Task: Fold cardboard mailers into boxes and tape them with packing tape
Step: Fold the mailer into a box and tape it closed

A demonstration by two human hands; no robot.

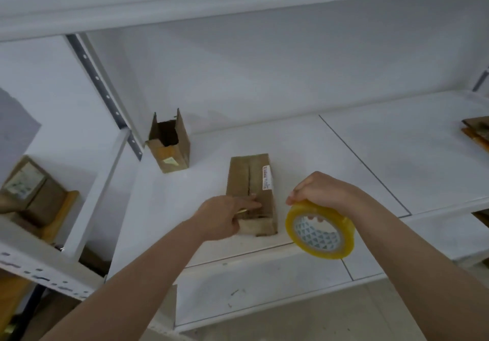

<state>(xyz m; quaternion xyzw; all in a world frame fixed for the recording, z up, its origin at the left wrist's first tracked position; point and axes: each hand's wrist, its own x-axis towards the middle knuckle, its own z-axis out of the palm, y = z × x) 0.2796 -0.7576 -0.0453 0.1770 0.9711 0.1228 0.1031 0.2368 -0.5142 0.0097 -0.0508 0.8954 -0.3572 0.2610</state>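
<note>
closed cardboard box (pixel 251 192) lies on white shelf (pixel 370 160), near front edge. left hand (pixel 225 217) rests on its near end, fingers straight, pressing flaps. right hand (pixel 321 191) grips yellow tape roll (pixel 320 230) just right of box. open box (pixel 169 143) stands upright toward shelf's back left corner.
</note>
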